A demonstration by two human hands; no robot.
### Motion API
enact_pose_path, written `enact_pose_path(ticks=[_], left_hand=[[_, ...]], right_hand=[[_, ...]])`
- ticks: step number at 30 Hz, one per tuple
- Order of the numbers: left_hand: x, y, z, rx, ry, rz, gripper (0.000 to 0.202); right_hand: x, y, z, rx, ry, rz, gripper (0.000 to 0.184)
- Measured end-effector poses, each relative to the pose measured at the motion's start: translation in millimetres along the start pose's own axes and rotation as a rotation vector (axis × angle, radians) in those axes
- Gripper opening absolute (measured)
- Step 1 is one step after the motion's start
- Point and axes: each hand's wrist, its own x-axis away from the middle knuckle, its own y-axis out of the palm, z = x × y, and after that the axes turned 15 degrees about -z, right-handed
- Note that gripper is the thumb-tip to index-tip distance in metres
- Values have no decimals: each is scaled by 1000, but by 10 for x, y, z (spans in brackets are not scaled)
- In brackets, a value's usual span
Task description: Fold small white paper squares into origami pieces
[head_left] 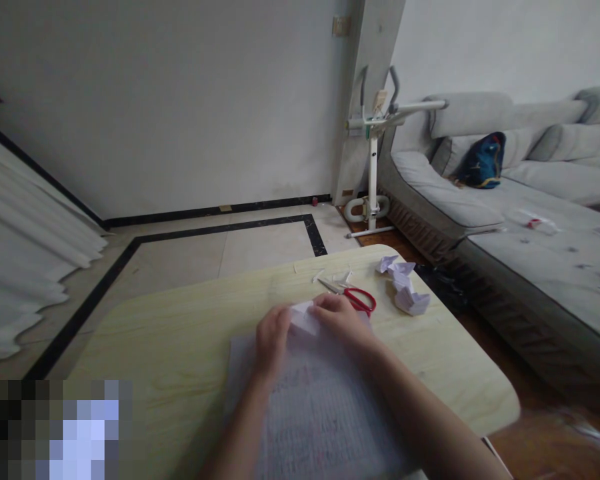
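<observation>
A small piece of folded white paper (305, 319) is held between my two hands above a written sheet. My left hand (273, 337) grips its left side with closed fingers. On the other side, my right hand (341, 320) pinches the top right edge. Below them the large sheet with lines of writing (325, 407) lies on the table, partly covered by my forearms. Red-handled scissors (363, 301) rest just beyond my right hand, blades pointing left. Several folded paper shapes (411, 300) stand in a group at the table's right side.
The pale wooden table (170, 353) has rounded corners. Thin paper scraps (347, 275) lie near its far edge. Beyond the table are an exercise machine (373, 160) and a grey sofa (555, 240) with a blue bag (484, 162). A white curtain (20, 253) hangs at left.
</observation>
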Motion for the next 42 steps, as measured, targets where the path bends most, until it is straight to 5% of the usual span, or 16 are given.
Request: enact_pose_path(ticks=[14,27,42], left_hand=[[-2,36,-73,7,-124,-109,27],[38,65,-97,-115,-26,-186,32],[48,75,-72,-158,14,-135,29]], right_hand=[[13,33,-73,99,-26,34,19],[-18,25,-18,167,-84,30,16],[18,51,-102,259,-66,10,16]])
